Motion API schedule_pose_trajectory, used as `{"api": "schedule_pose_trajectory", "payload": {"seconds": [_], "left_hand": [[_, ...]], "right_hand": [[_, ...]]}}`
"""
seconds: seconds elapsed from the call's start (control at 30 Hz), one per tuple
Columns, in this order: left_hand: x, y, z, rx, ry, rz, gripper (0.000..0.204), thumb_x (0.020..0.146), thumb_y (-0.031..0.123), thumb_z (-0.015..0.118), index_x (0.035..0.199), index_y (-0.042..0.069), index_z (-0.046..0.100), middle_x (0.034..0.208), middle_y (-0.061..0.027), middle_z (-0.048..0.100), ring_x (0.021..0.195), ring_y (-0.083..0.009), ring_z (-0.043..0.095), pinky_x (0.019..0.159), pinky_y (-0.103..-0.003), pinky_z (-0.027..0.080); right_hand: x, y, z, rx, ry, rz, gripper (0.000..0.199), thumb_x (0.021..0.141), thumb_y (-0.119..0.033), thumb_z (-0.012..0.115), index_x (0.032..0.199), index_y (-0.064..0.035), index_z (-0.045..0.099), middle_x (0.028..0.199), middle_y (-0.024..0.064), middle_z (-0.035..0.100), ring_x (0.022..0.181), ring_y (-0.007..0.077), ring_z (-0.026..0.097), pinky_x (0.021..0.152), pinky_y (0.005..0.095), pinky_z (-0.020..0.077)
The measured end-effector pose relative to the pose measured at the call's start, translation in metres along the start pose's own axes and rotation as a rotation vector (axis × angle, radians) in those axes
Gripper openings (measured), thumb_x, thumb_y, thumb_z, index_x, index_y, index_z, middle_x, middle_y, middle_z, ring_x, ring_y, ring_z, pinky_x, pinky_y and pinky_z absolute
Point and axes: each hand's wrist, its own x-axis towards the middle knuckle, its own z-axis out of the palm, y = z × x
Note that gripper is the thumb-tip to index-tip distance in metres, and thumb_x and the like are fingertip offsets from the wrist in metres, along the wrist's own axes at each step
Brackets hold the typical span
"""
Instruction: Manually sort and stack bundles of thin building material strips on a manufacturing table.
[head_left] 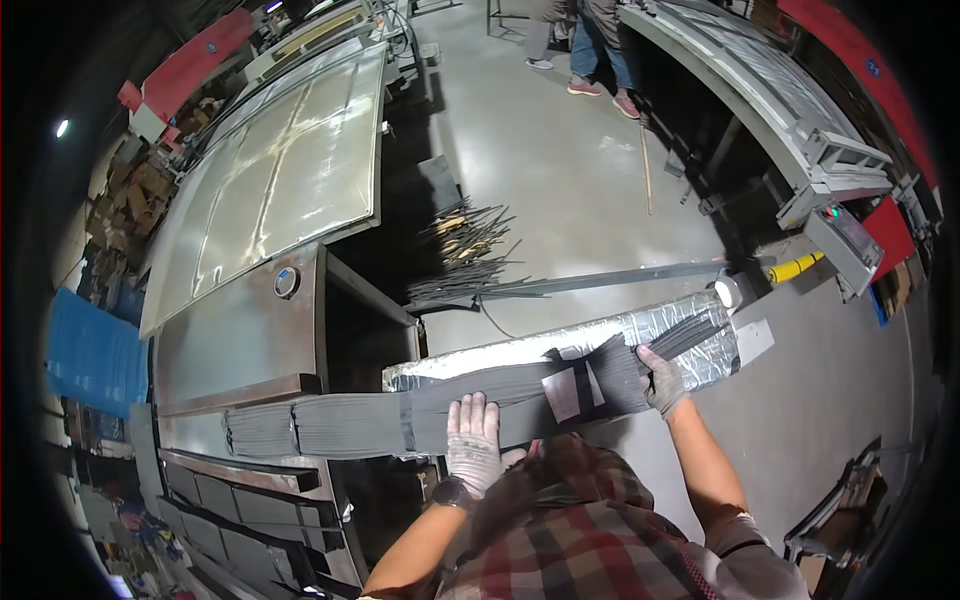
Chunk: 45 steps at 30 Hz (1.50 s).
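A long bundle of thin dark grey strips (350,424) stretches from the metal table on the left to a foil-wrapped box-like stand (520,343) in front of me. Dark bands go round it, and a pale paper label (567,396) sits near its right part. At the right end the strips fan out loosely. My left hand (473,440), in a whitish glove, lies with fingers stretched flat on the bundle's middle. My gloved right hand (663,382) closes on the near edge of the bundle by the fanned end, thumb on top; its other fingers are partly hidden.
The metal table (235,335) stands left, with a large shiny panel (280,160) beyond. Loose strips (475,255) lie heaped on the floor ahead. Machinery with a control box (848,240) is at right, near a yellow tube (795,267). Another person's legs (600,50) show far ahead.
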Motion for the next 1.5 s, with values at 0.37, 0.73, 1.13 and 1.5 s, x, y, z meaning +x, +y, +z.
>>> {"api": "schedule_pose_trajectory", "payload": {"seconds": [0.37,0.73,1.13,1.5], "left_hand": [[0.011,0.002,-0.008,0.041,0.132,-0.024,0.091,0.058,0.055,0.081,0.126,0.004,0.048,0.137,-0.0247,0.038,0.133,-0.0445,0.03,0.113,-0.06,0.016],[0.032,0.017,-0.016,-0.042,0.25,-0.087,0.111,0.053,0.066,0.079,0.133,0.0,0.04,0.139,-0.0246,0.034,0.136,-0.0455,0.026,0.112,-0.065,0.009],[0.049,0.015,-0.015,0.083,-0.327,0.018,0.131,0.063,0.079,0.061,0.145,-0.013,0.017,0.153,-0.0346,0.01,0.146,-0.0434,0.004,0.118,-0.054,-0.002],[-0.014,0.046,0.045,-0.954,0.841,-1.074,0.095,0.093,0.042,0.059,0.15,-0.006,0.001,0.156,-0.0223,0.012,0.143,-0.0313,0.018,0.117,-0.042,0.016]], "right_hand": [[0.009,0.001,-0.001,0.057,-0.1,-0.053,0.02,0.089,-0.01,0.065,0.108,-0.0059,0.061,0.096,0.0025,0.065,0.082,0.0138,0.063,0.071,0.0279,0.0528],[0.01,-0.007,-0.005,-0.102,-0.107,0.0,0.012,0.093,-0.017,0.062,0.095,-0.006,0.068,0.084,-0.0007,0.064,0.075,0.0096,0.06,0.068,0.0241,0.0486],[-0.002,-0.009,0.003,-0.011,-0.144,0.133,0.017,0.096,-0.015,0.057,0.1,-0.0015,0.065,0.091,0.0032,0.067,0.081,0.014,0.065,0.073,0.0288,0.0545],[-0.006,-0.004,0.012,0.094,-0.113,0.167,0.023,0.093,-0.02,0.063,0.105,-0.0006,0.064,0.094,0.0081,0.067,0.083,0.0188,0.066,0.076,0.0334,0.0559]]}}
